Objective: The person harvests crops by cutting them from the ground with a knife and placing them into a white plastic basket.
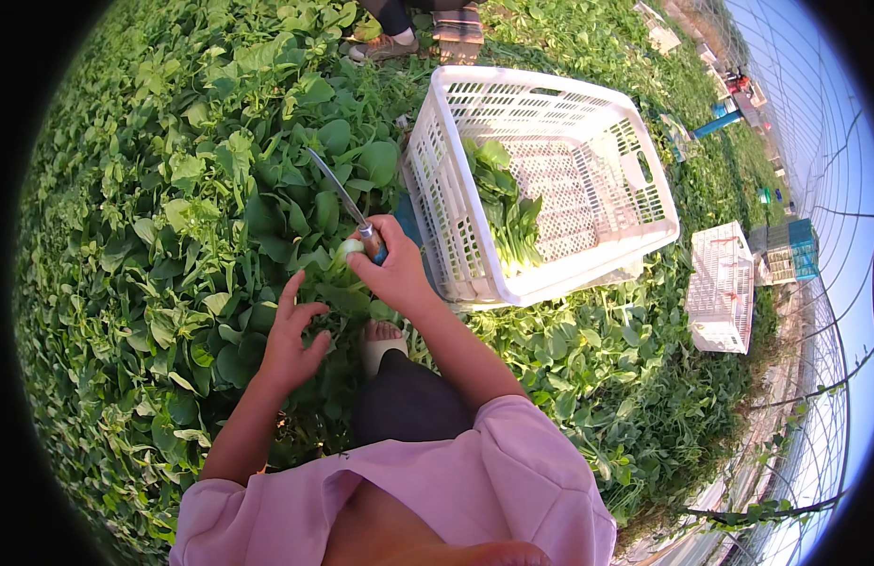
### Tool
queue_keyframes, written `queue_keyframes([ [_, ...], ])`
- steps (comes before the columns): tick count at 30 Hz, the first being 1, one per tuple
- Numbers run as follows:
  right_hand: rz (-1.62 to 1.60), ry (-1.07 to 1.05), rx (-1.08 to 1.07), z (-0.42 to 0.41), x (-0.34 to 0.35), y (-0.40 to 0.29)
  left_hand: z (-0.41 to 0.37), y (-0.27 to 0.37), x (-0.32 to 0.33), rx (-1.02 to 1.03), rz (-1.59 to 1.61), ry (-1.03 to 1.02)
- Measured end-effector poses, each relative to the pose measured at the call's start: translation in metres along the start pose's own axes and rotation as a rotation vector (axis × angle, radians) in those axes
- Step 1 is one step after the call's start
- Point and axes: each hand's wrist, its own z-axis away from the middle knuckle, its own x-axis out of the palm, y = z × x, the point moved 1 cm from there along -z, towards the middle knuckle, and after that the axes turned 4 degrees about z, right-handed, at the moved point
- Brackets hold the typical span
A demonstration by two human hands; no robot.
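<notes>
My right hand [391, 265] grips the handle of a knife [343, 194], whose long blade points up and to the left. The same hand holds the pale base of a leafy green plant [349, 249] against the handle; its leaves hang below, among other foliage. Lower and to the left, my left hand [295, 332] is empty, with its fingers apart and partly curled over the leafy crop [231, 361]. To the right of the knife stands a white plastic crate [472, 244], with a bunch of cut leafy greens [507, 212] along its left side.
A person's shoe [384, 48] and a small wooden stool [458, 27] are beyond the crate. My foot [384, 339] stands among plants. Another white crate [720, 290] and a stack of blue-green crates [797, 251] lie at right, near the greenhouse frame [843, 297].
</notes>
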Motion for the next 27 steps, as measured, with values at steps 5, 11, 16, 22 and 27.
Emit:
queue_keyframes([
  [5,0.288,0.094,-0.304,0.033,0.003,-0.011,0.018,0.027,-0.009,0.154,0.034,0.154],
  [11,0.134,-0.192,-0.341,0.068,0.014,-0.07,0.034,0.066,-0.012,0.246,0.028,0.292],
  [16,0.072,-0.298,-0.406,0.097,0.028,-0.118,0.068,0.089,-0.036,0.142,0.227,0.299],
  [22,0.097,-0.407,-0.439,0.132,0.047,-0.138,0.119,0.067,-0.04,0.164,0.284,0.297],
  [27,0.041,-0.395,-0.301,0.151,0.059,-0.152,0.144,0.06,-0.045,0.02,0.454,0.269],
])
